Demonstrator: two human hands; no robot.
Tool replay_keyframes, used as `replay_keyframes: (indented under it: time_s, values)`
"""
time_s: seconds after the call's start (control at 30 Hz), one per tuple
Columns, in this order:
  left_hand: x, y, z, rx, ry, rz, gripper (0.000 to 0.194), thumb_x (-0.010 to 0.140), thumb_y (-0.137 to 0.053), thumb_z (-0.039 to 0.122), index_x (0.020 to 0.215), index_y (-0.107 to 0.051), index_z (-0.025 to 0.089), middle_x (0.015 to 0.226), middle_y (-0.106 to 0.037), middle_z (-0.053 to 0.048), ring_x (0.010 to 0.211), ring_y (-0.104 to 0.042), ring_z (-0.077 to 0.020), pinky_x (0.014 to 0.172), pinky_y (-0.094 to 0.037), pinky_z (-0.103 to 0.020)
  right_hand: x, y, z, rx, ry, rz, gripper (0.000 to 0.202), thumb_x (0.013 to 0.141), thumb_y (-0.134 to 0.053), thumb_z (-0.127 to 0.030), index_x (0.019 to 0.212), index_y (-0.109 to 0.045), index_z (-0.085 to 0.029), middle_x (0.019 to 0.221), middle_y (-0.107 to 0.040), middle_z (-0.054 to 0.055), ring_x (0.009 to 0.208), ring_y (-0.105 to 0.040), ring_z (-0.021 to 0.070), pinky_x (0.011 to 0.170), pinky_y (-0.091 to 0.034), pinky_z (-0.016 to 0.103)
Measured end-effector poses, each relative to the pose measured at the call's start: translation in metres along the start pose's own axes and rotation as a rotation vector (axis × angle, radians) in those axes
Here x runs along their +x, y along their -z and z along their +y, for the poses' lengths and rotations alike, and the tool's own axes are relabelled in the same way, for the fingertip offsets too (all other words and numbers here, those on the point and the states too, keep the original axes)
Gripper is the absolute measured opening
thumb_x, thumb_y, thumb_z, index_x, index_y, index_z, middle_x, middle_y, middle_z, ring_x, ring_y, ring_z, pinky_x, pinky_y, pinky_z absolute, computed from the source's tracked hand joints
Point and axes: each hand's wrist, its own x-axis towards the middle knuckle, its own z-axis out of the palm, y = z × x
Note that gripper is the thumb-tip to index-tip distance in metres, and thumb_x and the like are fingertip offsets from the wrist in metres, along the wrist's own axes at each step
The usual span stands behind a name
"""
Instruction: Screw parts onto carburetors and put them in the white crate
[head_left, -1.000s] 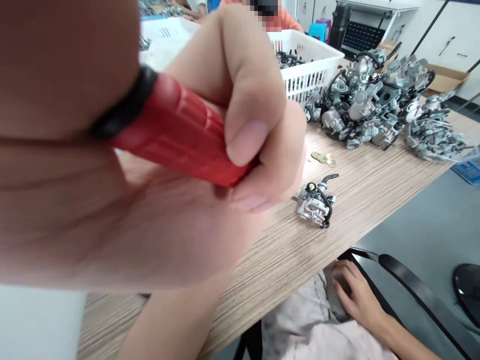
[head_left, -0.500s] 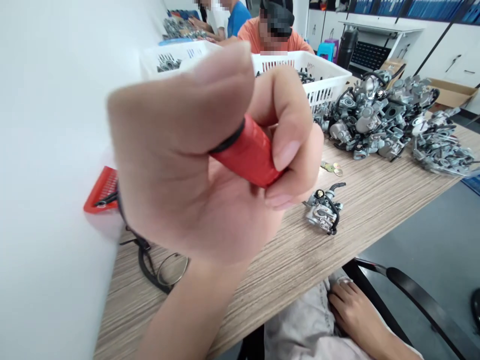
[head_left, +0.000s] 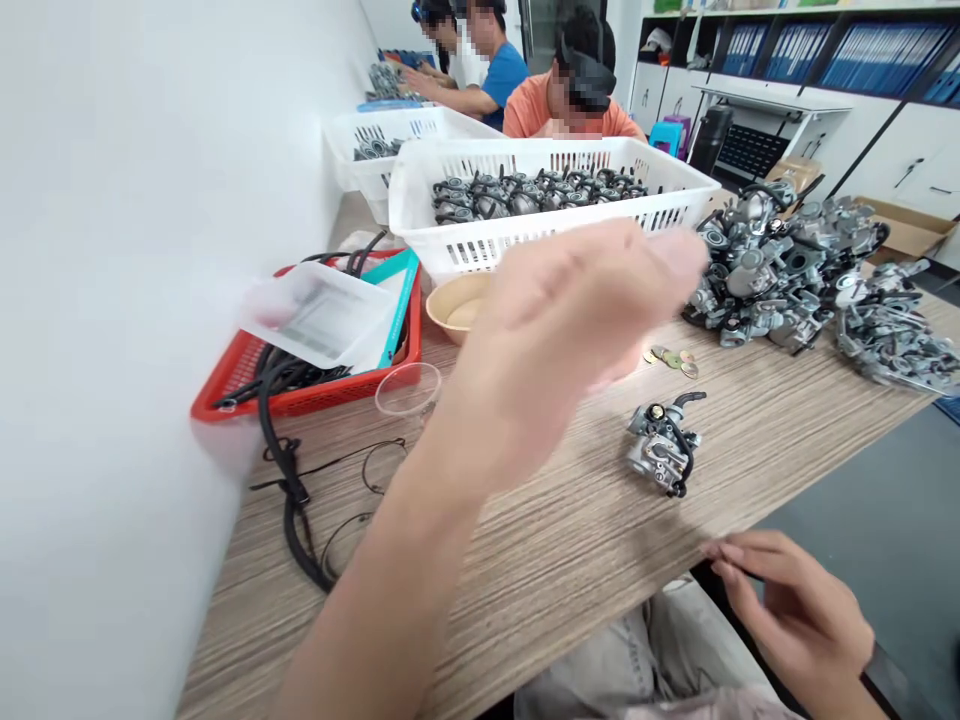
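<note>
My left hand (head_left: 562,330) is raised over the table, blurred by motion and turned with its back to me. Its fingers look curled, and whatever lies inside them is hidden. My right hand (head_left: 802,600) is low by the table's front edge, thumb and fingertips pinched together; I cannot make out anything between them. Between the hands, a small carburetor (head_left: 664,450) with a black hose lies on the wood-grain table. Just behind it are several brass-coloured discs (head_left: 673,359).
A white basket (head_left: 427,240) of carburetors stands at the back, beside a carburetor heap (head_left: 787,260). To the left are a red basket (head_left: 300,402) with cables, a beige bowl (head_left: 450,320) and eyeglasses (head_left: 367,470). A person (head_left: 525,105) sits across the table.
My left hand has turned over and moved right; the red cylinder with a black ring is now out of sight. My right hand has risen from my lap to the table edge.
</note>
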Motion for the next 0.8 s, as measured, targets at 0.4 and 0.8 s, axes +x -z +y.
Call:
replay_keyframes:
  time_s: [0.4, 0.8]
  values:
    - [0.023, -0.011, -0.059, 0.831, 0.012, -0.771, 0.002, 0.095, -0.069, 0.026, 0.096, -0.067, 0.026, 0.086, -0.073, 0.003, 0.073, -0.059, -0.0168, 0.063, -0.033, -0.033, 0.057, -0.039, -0.004, -0.161, 0.034, 0.171, 0.018, 0.095, -0.072, -0.005, 0.102, -0.074, -0.021, 0.083, -0.074, 0.002, 0.065, -0.069, 0.0121, 0.054, -0.054, 0.023]
    - [0.024, -0.017, -0.064, 0.8, 0.069, -0.808, 0.027, 0.095, -0.069, 0.024, 0.074, -0.052, 0.022, 0.074, -0.066, 0.004, 0.063, -0.05, -0.0142, 0.059, -0.03, -0.033, 0.06, -0.046, -0.001, -0.32, 0.134, 0.192, 0.02, 0.096, -0.072, -0.003, 0.103, -0.074, -0.022, 0.082, -0.077, 0.002, 0.064, -0.071, 0.0121, 0.056, -0.056, 0.023]
